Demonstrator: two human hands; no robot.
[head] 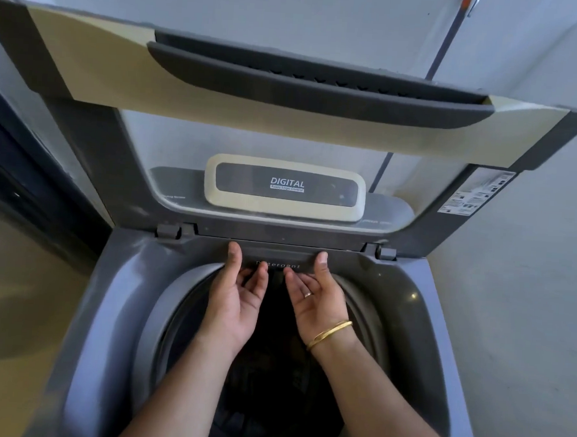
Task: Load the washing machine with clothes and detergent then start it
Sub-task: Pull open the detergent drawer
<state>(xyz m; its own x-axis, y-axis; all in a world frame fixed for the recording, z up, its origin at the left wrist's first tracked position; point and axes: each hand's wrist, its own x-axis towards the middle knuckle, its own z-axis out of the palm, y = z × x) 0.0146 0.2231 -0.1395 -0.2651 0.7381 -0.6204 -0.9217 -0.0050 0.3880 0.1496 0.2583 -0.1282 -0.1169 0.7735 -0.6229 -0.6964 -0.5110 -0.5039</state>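
A grey top-loading washing machine (pixel 113 295) stands open, its lid (pixel 254 91) raised upright. Dark clothes (pixel 270 379) lie in the drum, dim and hard to make out. At the drum's back rim sits the closed detergent drawer (pixel 279 256), marked "Detergent". My left hand (pixel 236 303) and my right hand (pixel 319 301) are palm-up over the drum, thumbs resting on the drawer's top edge and fingers curled under its front. The right wrist wears a gold bangle. No detergent container is in view.
Behind the lid's window the control panel (pixel 285 186) reads "DIGITAL". White walls stand behind and to the right, with a grey pipe (pixel 442 55) running down the back wall. A dark door frame (pixel 20 168) lies to the left.
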